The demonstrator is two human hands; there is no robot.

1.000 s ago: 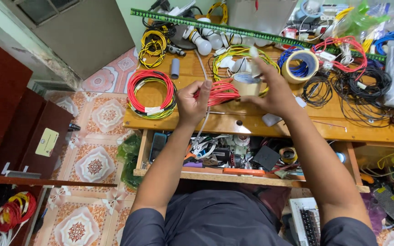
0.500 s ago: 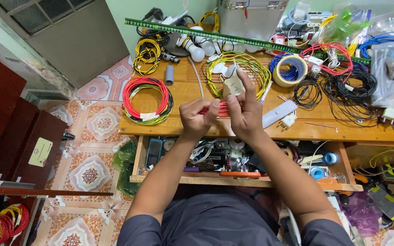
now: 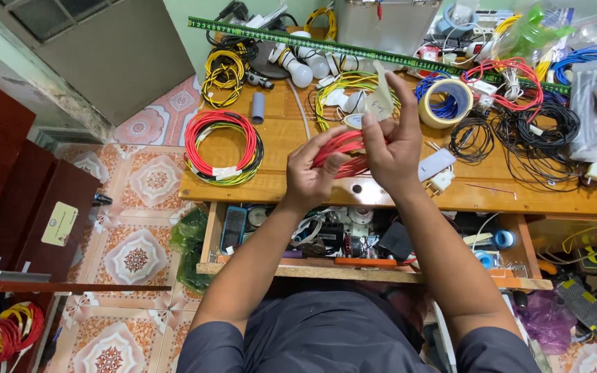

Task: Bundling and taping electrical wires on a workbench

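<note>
Red wire bundle (image 3: 340,148) | thin looped strands | left hand (image 3: 310,173) grips it | right hand (image 3: 392,148) pinches beige tape strip (image 3: 380,103)

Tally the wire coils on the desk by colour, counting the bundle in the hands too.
Red, held by left hand and right hand: red bundle: 1
Red-and-yellow coil: 1
Yellow coil: 1
Yellow-green coil: 1
Black coils: 2
Red-and-white coil: 1
Blue coil: 1
Total: 8

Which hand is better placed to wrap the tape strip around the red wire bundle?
Right. The right hand pinches the pale tape strip just above the red wire bundle, while the left hand grips that bundle.
</note>
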